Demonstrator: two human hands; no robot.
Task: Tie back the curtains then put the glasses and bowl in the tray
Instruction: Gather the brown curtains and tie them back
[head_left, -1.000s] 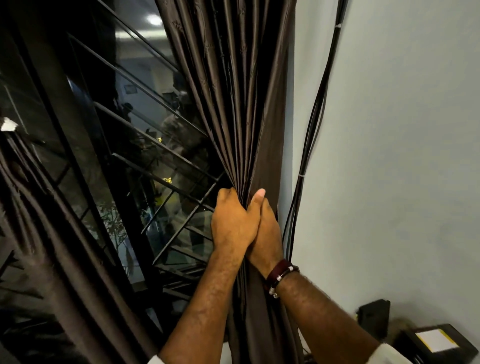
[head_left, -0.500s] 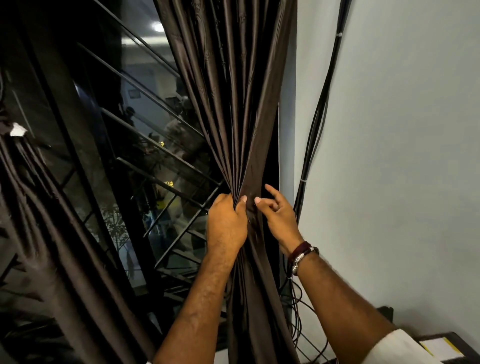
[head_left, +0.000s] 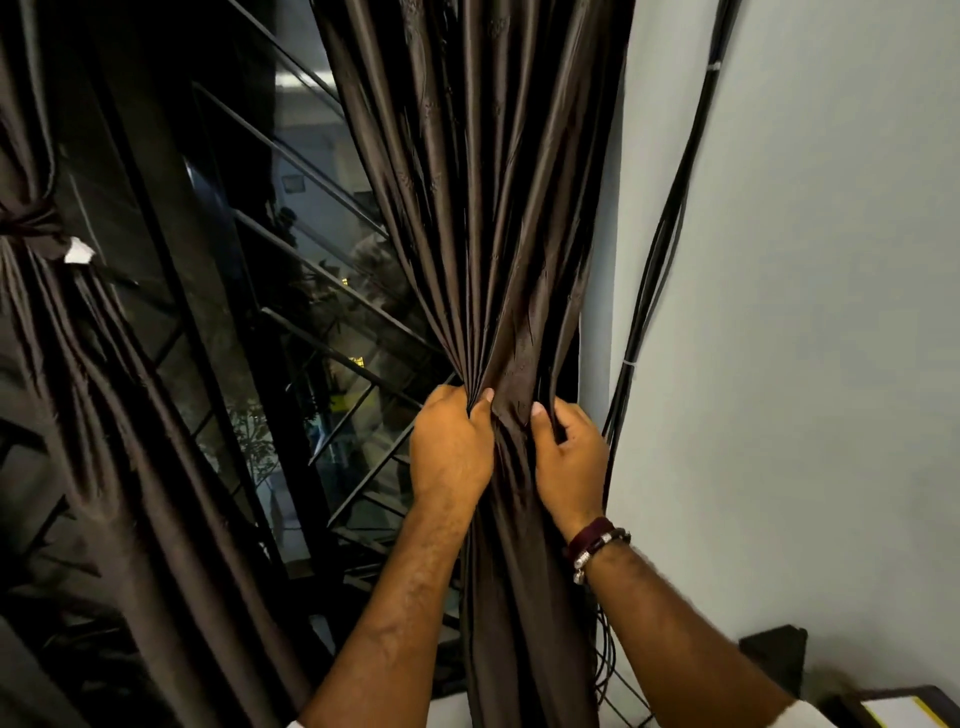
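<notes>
A dark brown satin curtain (head_left: 483, 208) hangs in the middle, bunched into tight folds at waist height. My left hand (head_left: 451, 447) clutches the bunch from its left side, thumb pressed into the pleats. My right hand (head_left: 569, 457), with bracelets at the wrist, wraps around the bunch from the right, fingers curled behind the fabric. A second dark curtain (head_left: 98, 415) hangs at the left, gathered by a knotted tie-back (head_left: 36, 228) with a white tag. No glasses, bowl or tray are in view.
A window with black metal bars (head_left: 322, 291) fills the space between the curtains. Black cables (head_left: 660, 249) run down the pale wall (head_left: 805, 312) at the right. A dark box (head_left: 774, 660) and a yellow-edged device (head_left: 904, 712) sit at the lower right.
My right hand came off the left hand, opened, then closed around the right side of the bunch. The left hand kept its grip. The view shifted left, showing the tied left curtain.
</notes>
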